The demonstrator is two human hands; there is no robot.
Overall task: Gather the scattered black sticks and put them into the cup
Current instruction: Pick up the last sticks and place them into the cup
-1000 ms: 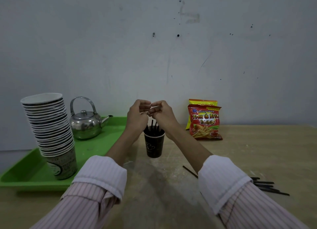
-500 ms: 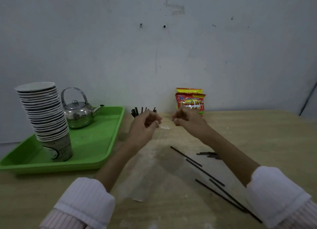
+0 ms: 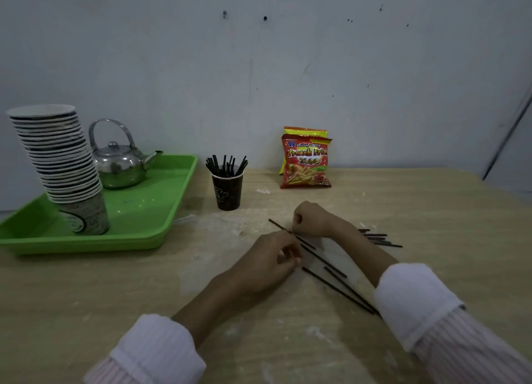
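A dark paper cup (image 3: 227,191) stands on the wooden table with several black sticks (image 3: 226,165) upright in it. Long black sticks (image 3: 335,283) lie loose on the table in front of me, and a small pile of sticks (image 3: 380,239) lies behind my right forearm. My right hand (image 3: 312,219) rests on the table with its fingertips pinching one black stick (image 3: 277,226) that points toward the cup. My left hand (image 3: 270,261) is curled just in front of it, fingertips touching the same group of sticks.
A green tray (image 3: 144,219) at the left holds a tall stack of paper cups (image 3: 62,165) and a steel kettle (image 3: 119,165). Two snack bags (image 3: 306,160) lean on the wall behind. The table's right edge runs by a grey wall.
Both hands left the cup, came down toward me and settled on the loose sticks. The view dropped and shifted right, so the cup is now in plain sight.
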